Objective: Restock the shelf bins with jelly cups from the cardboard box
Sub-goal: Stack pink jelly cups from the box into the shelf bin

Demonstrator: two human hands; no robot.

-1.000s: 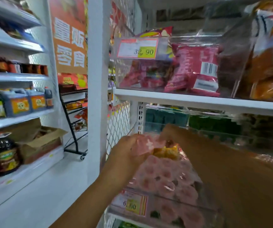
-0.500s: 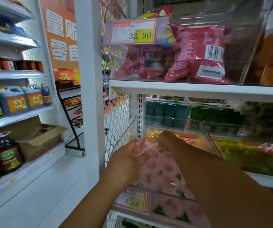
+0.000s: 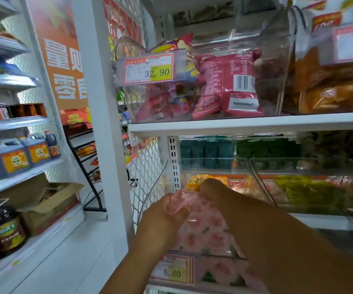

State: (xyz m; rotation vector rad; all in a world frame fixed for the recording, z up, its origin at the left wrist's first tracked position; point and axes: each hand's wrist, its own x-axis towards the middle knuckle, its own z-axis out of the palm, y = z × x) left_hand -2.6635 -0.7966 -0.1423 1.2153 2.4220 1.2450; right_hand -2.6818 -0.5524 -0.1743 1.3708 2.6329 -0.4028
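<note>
Left hand (image 3: 162,218) curled tight on a clump of pink cups (image 3: 182,202), held just above the clear bin (image 3: 209,256). Right hand (image 3: 212,186) touched the clump from the far side; its fingers were hidden (grip could not be told). The bin below held more pink cups; its front tag (image 3: 172,272) read 6.60. Yellow cups (image 3: 194,182) lay just behind the hands, green packs (image 3: 311,194) in the next bin to the right. The right forearm crossed the bin's right half, covering it. The shelf (image 3: 245,124) above carried red bags (image 3: 226,85).
</note>
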